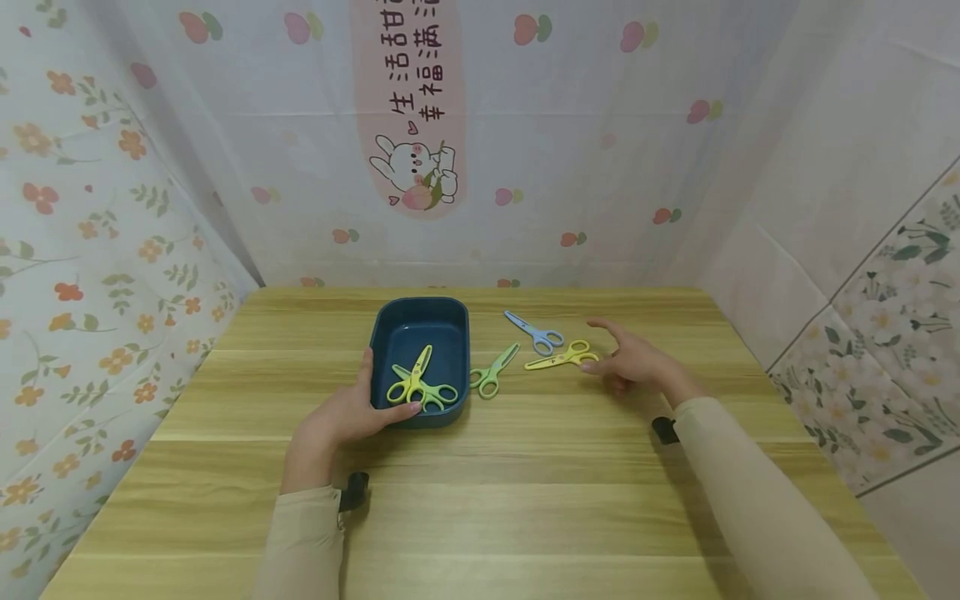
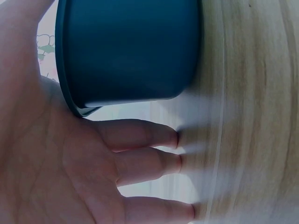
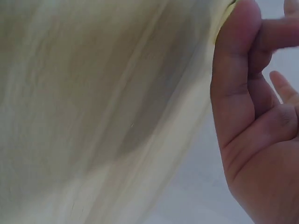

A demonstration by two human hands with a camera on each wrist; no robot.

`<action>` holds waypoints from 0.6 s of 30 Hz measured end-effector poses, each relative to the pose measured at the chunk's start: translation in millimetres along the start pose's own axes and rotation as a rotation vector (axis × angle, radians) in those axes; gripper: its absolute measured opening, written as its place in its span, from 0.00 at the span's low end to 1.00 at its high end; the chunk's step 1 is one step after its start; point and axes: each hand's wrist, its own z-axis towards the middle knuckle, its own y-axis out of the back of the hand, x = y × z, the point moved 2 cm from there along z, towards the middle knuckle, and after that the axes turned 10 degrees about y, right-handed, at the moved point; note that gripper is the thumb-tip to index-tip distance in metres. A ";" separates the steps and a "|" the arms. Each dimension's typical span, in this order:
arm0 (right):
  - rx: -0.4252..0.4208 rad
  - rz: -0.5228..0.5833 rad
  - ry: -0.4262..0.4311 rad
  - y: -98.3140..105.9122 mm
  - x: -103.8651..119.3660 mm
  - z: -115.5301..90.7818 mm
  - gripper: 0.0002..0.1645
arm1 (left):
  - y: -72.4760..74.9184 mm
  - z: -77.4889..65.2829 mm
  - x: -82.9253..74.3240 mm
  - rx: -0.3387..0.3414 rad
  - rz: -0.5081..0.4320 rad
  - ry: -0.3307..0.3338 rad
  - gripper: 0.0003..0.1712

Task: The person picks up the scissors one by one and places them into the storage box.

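Note:
A dark blue rectangular box [image 1: 387,312] stands on the table. My left hand [image 1: 347,414] holds its near left corner, the thumb over the front rim; in the left wrist view, several fingers [image 2: 140,163] reach straight down beside the wall [image 2: 131,51] to the tabletop. Yellow scissors [image 1: 417,375] lie across green scissors [image 1: 442,393] inside. To the right, my right hand [image 1: 633,362] pinches a handle loop of other yellow scissors [image 1: 553,361], index finger raised. The right wrist view shows the thumb [image 3: 231,84] against a yellow edge, the grip partly hidden.
Blue scissors [image 1: 534,332] lie behind the yellow pair. Green scissors [image 1: 495,372] lie just right of the box, handles close to its wall. Wooden tabletop [image 1: 480,500] extends in front. Patterned cloths [image 1: 600,167] hang behind and at both sides.

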 end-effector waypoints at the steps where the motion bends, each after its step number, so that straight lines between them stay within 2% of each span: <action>1: 0.000 0.000 -0.008 1.2 -2.0 0.9 0.60 | -0.2 0.0 -0.3 0.001 -0.003 0.000 0.83; 11: 0.025 0.045 -0.050 4.9 -12.8 11.5 0.61 | -0.1 -3.4 -0.8 0.003 -0.015 0.001 0.83; 18: 0.069 0.026 -0.019 8.3 -17.7 14.3 0.60 | 0.7 -3.6 -2.6 0.002 -0.014 -0.003 0.83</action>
